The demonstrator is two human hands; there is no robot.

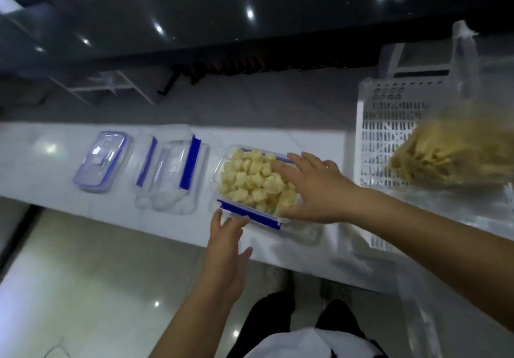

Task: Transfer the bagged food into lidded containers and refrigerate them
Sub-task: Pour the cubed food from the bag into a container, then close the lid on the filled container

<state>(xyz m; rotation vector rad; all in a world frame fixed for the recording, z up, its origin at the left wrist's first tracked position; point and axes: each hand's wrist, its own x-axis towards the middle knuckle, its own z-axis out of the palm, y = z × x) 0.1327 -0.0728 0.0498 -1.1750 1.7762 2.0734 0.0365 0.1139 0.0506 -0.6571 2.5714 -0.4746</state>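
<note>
I see two lids (172, 171) left of the filled container (257, 182); a basket (389, 135) to its right.

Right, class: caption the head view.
Both hands, left hand and right hand, reach a clear blue-clipped container of pale food pieces.

Person, seen from the head camera: bare forearms, no sleeves reaching the left grip (226, 242) or right grip (314, 188); white top (300, 343); dark trousers (278, 318).

Can't read any text from here; the clear lid (101, 161) maybe has some embossed mark, but it's too blurry to tell.
</note>
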